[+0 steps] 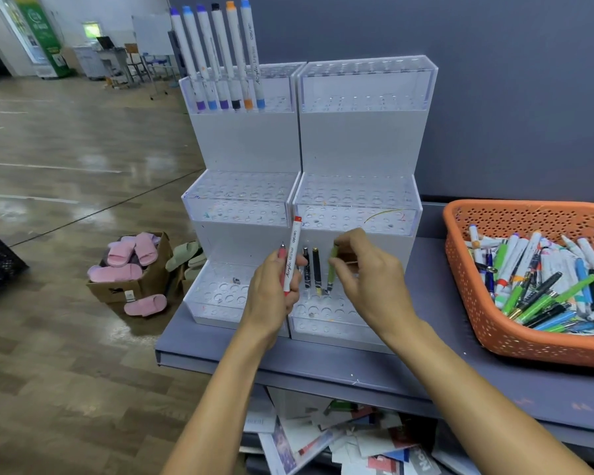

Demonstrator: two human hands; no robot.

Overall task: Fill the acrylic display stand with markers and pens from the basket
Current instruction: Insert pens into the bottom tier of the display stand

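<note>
Pen (331,278) btwn R hand (369,281) fingers (345,238)

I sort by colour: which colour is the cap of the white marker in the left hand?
Red cap on the marker, best seen in head view.

Display stand (357,142): on worktop (323,365), 12 o'clock.
Basket (528,344): on worktop, 3 o'clock of stand.
Six markers (220,56): top tier, 11 o'clock.
Three pens (317,269): lowest tier, between hands.
Left hand (271,296): held marker (292,255) in it.
Right hand (367,279): on rightmost pen (331,272).
Box (131,286): on floor (66,234), 9 o'clock.
</note>
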